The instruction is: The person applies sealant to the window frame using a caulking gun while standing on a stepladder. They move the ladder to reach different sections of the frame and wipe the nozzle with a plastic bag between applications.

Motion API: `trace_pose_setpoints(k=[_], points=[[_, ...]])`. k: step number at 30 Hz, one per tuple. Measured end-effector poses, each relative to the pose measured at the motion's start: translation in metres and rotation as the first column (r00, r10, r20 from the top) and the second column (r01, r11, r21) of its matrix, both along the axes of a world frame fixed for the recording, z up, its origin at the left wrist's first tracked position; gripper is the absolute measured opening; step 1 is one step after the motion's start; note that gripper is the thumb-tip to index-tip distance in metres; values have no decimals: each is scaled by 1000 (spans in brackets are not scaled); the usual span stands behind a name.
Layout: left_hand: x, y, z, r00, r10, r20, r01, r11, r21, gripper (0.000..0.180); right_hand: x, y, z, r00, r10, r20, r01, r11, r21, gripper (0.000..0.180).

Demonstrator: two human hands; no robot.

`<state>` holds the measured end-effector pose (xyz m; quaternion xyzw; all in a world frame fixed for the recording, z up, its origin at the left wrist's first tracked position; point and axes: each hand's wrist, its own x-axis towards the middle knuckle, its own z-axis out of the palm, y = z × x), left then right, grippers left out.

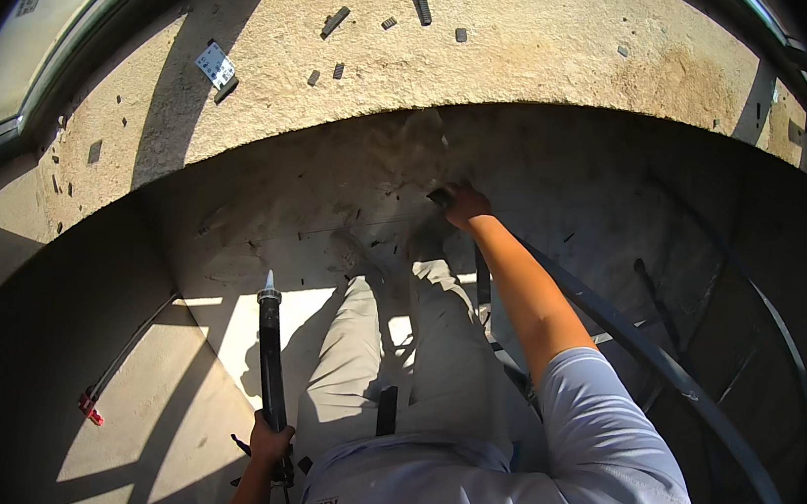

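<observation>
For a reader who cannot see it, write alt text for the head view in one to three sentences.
Seen from above, a person's left hand grips a black caulking gun pointing forward, while the right hand reaches out to a small dark object on the concrete floor. Small dark pieces lie scattered in the sunlit area; a dark metal railing curves at right.

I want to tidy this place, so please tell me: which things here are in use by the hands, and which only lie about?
In use:
- caulking gun, gripped by the left hand
- small dark tool, under the right hand on the concrete floor

Lying about:
- white bracket plate
- small dark pieces
- red-tipped rod
</observation>
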<state>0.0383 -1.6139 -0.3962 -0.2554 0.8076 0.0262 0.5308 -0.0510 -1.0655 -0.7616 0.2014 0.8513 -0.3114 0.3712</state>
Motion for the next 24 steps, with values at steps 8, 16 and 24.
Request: trace_pose_setpoints(k=[8, 16, 24], points=[[19, -51, -94, 993, -118, 13, 118, 990, -75, 70, -66, -51, -175, 926, 343, 156, -366, 917, 159, 53], [51, -102, -135, 990, -126, 66, 133, 984, -121, 70, -63, -69, -271, 927, 142, 347, -213, 961, 175, 32], [40, -71, -74, 982, -167, -90, 173, 983, 61, 52, 59, -82, -103, 806, -522, -280, 456, 848, -269, 13]])
